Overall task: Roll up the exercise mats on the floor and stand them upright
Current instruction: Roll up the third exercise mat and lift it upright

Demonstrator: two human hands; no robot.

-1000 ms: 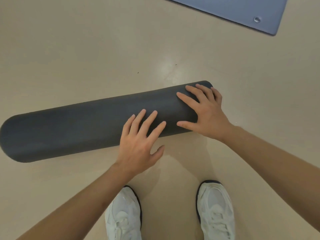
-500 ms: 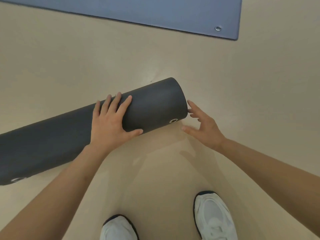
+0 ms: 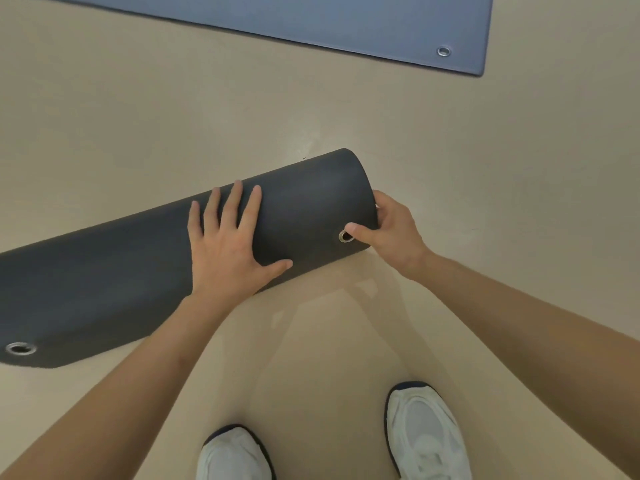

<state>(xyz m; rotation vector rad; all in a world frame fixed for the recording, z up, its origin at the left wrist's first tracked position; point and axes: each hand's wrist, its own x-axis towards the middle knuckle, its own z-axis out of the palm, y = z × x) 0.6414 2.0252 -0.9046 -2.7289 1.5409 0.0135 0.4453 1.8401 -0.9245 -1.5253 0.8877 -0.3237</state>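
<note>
The fingers of the left hand lie straight and spread, flat on the top of the rolled dark mat, with the thumb stretched along its near side; they press on it and do not curl round it. The right hand grips the right end of the roll: its thumb presses the near face just beside a metal eyelet, and its other fingers wrap round the end, mostly hidden behind it. The dark mat lies across the beige floor as a long tube, running from the near left, where a second eyelet shows, to the middle right; whether its right end is off the floor I cannot tell. Two white shoes stand near, below the arms. Far off, well apart from the roll, a blue mat lies flat, not yet rolled. The step in hand looks like tipping the roll up onto one end. From here the loose outer edge by the eyelet could spring open if the thumb slips, since the flat left hand only holds it by pressure. Lifting by one end could also let the inner turns slide out like a telescope, giving an uneven base, and the roll might then lean and topple.
</note>
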